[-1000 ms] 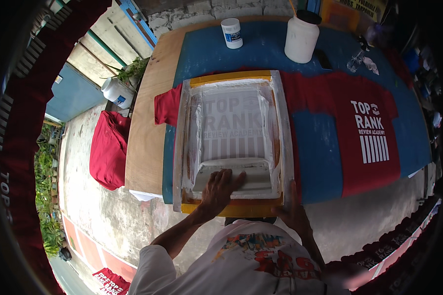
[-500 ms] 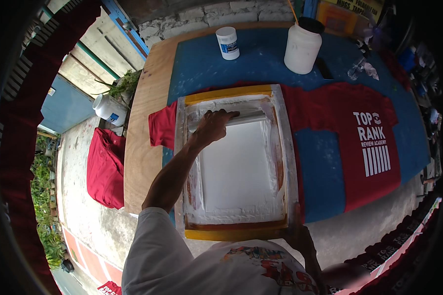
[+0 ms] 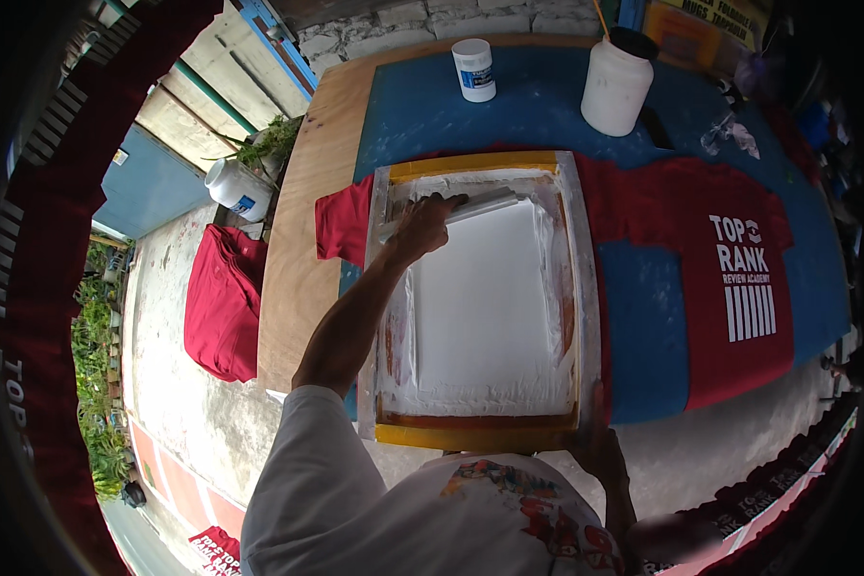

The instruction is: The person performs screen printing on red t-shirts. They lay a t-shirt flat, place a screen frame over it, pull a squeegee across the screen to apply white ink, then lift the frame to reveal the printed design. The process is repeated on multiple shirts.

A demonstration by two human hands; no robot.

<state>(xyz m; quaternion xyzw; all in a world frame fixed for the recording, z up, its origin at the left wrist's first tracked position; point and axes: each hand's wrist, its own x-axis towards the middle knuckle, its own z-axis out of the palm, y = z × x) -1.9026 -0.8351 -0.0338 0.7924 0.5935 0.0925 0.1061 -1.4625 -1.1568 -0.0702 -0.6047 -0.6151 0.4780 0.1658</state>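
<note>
My left hand is closed on a squeegee, which lies slightly tilted across the far end of a screen printing frame. White ink is spread over the mesh, with thick ridges along its sides. At the frame's near right corner is my right hand, dark and partly hidden, its fingers closed around the edge. Beneath the frame lies a red shirt, its sleeve sticking out on the left.
A red shirt with a white print lies at right on the blue-topped table. Behind the frame stand a small white tub and a large white jar. Folded red cloth and another white jar sit off the left edge.
The whole view has shifted, so the table appears farther up and right. My left hand has moved the squeegee slightly closer to the frame's far end and tilted it more.
</note>
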